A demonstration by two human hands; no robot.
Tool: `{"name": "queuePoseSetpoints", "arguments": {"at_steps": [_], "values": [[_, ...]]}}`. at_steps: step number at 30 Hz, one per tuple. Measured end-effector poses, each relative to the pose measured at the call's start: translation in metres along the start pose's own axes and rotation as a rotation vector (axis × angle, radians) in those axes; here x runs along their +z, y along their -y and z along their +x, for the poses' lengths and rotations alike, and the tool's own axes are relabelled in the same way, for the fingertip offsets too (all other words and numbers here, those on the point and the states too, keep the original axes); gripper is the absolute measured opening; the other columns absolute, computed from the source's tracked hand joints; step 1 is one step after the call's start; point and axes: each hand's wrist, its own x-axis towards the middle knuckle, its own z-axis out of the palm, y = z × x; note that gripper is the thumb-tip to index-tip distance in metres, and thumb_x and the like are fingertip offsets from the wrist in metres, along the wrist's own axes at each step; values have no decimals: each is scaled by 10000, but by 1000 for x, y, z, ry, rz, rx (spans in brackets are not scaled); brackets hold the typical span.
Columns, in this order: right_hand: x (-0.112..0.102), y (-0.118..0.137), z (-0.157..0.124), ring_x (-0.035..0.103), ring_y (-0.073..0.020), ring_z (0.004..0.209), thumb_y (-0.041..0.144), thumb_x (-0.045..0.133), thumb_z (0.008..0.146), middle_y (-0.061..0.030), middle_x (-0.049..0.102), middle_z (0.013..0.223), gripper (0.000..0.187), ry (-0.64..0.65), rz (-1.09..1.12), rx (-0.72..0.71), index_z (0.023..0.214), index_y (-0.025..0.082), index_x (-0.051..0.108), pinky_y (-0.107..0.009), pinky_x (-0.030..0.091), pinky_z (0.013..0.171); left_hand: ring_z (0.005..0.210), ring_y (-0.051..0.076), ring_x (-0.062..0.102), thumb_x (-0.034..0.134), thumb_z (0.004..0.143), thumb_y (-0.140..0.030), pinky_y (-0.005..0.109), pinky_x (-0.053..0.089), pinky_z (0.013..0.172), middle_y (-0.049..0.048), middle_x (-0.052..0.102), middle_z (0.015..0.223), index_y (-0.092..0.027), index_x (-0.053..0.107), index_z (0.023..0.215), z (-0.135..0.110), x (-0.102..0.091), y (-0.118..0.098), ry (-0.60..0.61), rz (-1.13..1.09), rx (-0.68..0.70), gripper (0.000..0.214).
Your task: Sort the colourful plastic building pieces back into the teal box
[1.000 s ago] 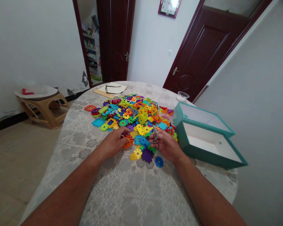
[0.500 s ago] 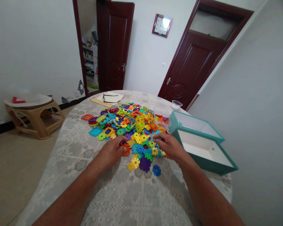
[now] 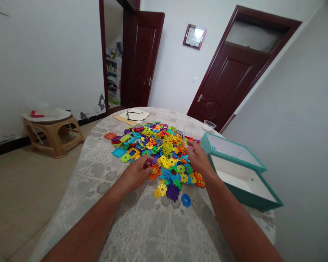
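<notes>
A heap of colourful plastic interlocking pieces, shaped like notched flowers and squares, lies in the middle of the table. At the heap's near left edge, my left hand is closed, with thumb and fingertips on the left side of an orange notched square piece. My right hand is over the heap's right edge, palm down, fingers reaching forward and partly apart; nothing shows in it. Near me lie a dark purple square piece, a yellow flower piece and a blue round piece.
A teal box with a white inside and its teal-edged lid stand to the right. Black-framed glasses rest on papers at the back left. A clear plastic tub stands at the back right. The patterned tablecloth covers the table.
My right hand has moved forward and outward, away from the near pieces, uncovering orange pieces at the heap's right edge. My left hand stays by the orange square piece. The view has shifted slightly.
</notes>
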Motion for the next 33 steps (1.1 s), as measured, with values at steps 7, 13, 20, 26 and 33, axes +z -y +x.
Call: {"name": "queuePoseSetpoints", "arguments": {"at_steps": [7, 13, 20, 26, 33], "values": [[30, 48, -84, 682, -167, 802, 344, 655, 950, -30, 725, 1016, 414, 476, 276, 33, 1354, 255, 646, -282, 568, 673, 919, 226, 708, 631, 802, -287, 336, 562, 787, 52, 761, 1016, -207, 643, 1208, -3, 15, -7, 152, -201, -2, 413], [13, 42, -81, 613, -136, 618, 272, 631, 908, 41, 628, 769, 322, 489, 424, 164, 1226, 228, 662, -259, 541, 559, 970, 237, 719, 679, 858, -400, 356, 577, 829, 71, 761, 1102, -222, 643, 1257, -7, 17, -13, 263, -187, 12, 439], [-83, -15, -9, 690, -175, 663, 329, 645, 891, -14, 717, 799, 425, 14, 68, 218, 1287, 175, 653, -291, 576, 619, 947, 251, 708, 629, 895, -396, 369, 565, 843, 83, 760, 1050, -217, 703, 1157, -4, 14, -3, 120, 93, 96, 326], [-145, -81, 44, 725, -247, 813, 325, 627, 881, -106, 786, 945, 450, -312, -495, 323, 1295, 160, 691, -374, 555, 815, 980, 250, 708, 592, 916, -282, 406, 556, 932, 97, 746, 1136, -211, 703, 1163, -4, 22, 11, 64, 258, 145, 279], [-133, -59, 21, 702, -286, 975, 298, 549, 923, -187, 751, 1204, 416, -346, -589, 34, 1262, 126, 717, -448, 511, 997, 1330, 296, 574, 576, 932, -150, 479, 432, 1174, 136, 642, 1421, -209, 661, 1330, -4, 34, 24, 93, 522, 385, 411]]}}
